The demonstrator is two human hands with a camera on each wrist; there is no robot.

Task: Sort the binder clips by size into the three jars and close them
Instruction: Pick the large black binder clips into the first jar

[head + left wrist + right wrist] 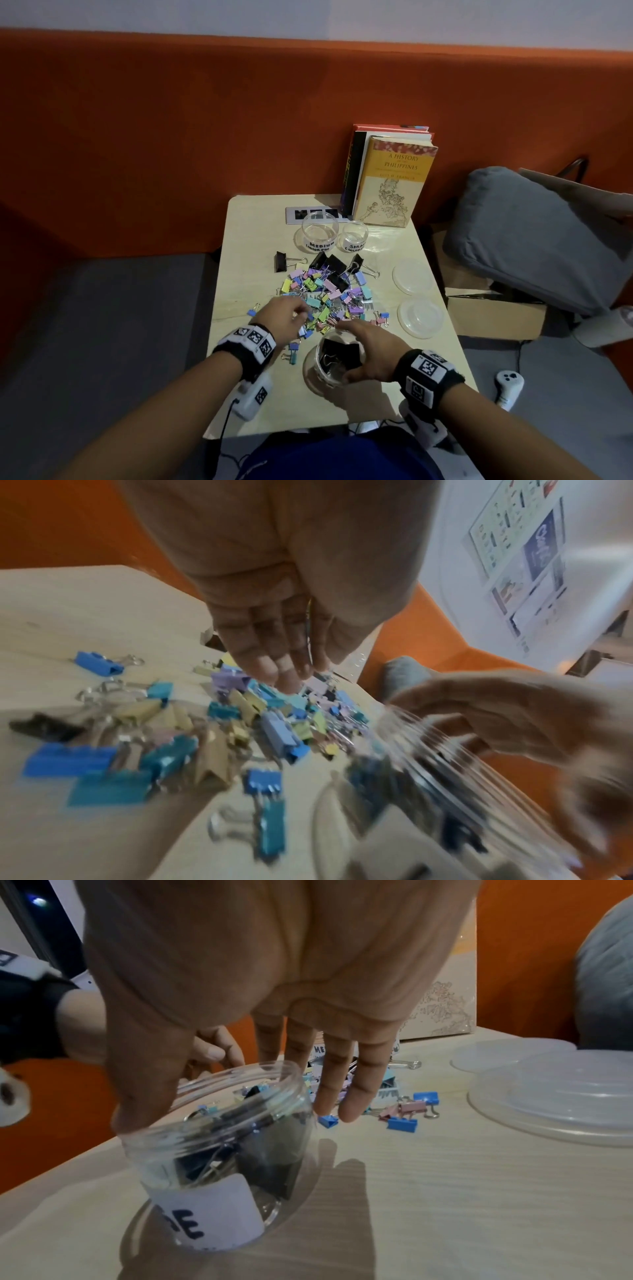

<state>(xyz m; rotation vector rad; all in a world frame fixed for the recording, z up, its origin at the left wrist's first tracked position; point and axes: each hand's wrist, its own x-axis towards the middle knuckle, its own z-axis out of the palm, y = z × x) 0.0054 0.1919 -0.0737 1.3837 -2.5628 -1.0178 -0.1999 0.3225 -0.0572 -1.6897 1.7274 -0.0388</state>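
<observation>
R hand (368,349) spans the near jar's (219,1153) rim w/ loose fingers; L hand (284,317), left of jar, pinches a clip (310,631).

My left wrist view blurs the near jar (445,772) at 4 o'clock. Its label (212,1218) hides partly; I read only "E".

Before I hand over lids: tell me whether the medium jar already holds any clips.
No, the medium jar stands empty at the table's far side, with its label showing.
</observation>
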